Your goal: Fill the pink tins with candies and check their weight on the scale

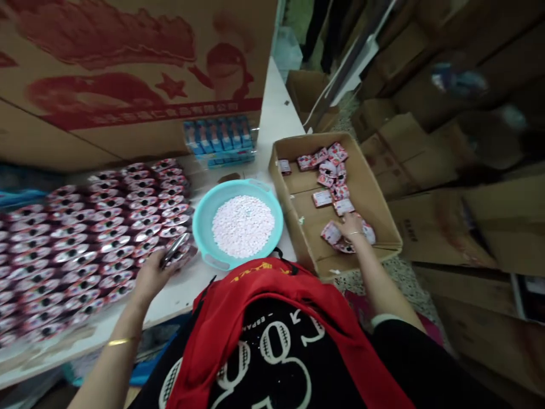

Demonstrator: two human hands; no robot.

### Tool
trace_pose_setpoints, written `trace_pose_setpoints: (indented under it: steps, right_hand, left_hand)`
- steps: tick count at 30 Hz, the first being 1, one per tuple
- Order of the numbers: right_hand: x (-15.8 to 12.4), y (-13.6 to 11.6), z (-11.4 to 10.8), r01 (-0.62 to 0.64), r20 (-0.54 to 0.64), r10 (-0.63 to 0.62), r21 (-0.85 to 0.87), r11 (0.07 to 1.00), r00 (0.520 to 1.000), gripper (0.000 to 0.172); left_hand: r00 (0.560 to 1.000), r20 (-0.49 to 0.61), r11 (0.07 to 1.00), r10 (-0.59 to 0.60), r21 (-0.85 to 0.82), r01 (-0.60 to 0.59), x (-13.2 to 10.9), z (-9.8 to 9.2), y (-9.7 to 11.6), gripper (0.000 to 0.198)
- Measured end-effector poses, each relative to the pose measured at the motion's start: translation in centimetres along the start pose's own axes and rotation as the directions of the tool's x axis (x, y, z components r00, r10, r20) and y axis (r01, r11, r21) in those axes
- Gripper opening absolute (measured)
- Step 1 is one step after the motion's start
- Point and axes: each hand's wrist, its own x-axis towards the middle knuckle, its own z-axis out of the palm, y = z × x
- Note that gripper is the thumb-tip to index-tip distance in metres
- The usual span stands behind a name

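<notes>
My left hand [152,275] is closed around a slim, dark, shiny tool [174,250], its exact kind unclear. It hovers at the right edge of close-set rows of pink packs with shiny oval tops [113,247] on the white table. Inside an open cardboard box [304,227], my right hand [351,225] is down among small pink-and-white printed packets [331,232], its fingers closed on one; the fingertips are partly hidden. More such packets [336,153] lie loose toward the box's far side. Between my hands stands a turquoise basin [202,224] holding many small white pieces [242,226].
A large printed carton [140,74] walls off the table's back. Blue wrapped packs [219,139] sit before it. Stacked brown cartons [451,227] fill the right side. A slanted metal pole [340,68] rises beyond the box, and a person's legs [326,34] show behind.
</notes>
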Motion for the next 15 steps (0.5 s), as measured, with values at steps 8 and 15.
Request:
trace_pose_setpoints:
  steps: [8,15]
  right_hand:
    - [-2.5,-0.9,3.9,-0.165,0.177,0.103,0.382,0.909,0.979,0.080]
    - [-1.8,-3.1,3.2,-0.188,0.176,0.079,0.778,0.599,0.981,0.032]
  left_hand:
    - [0.998,-0.047,0.973,-0.035,0.227,0.045,1.4,1.8,0.2,0.060]
    - [0.974,-0.110,0.977,0.200,0.095,-0.190,2.5,0.4,7.1,0.040]
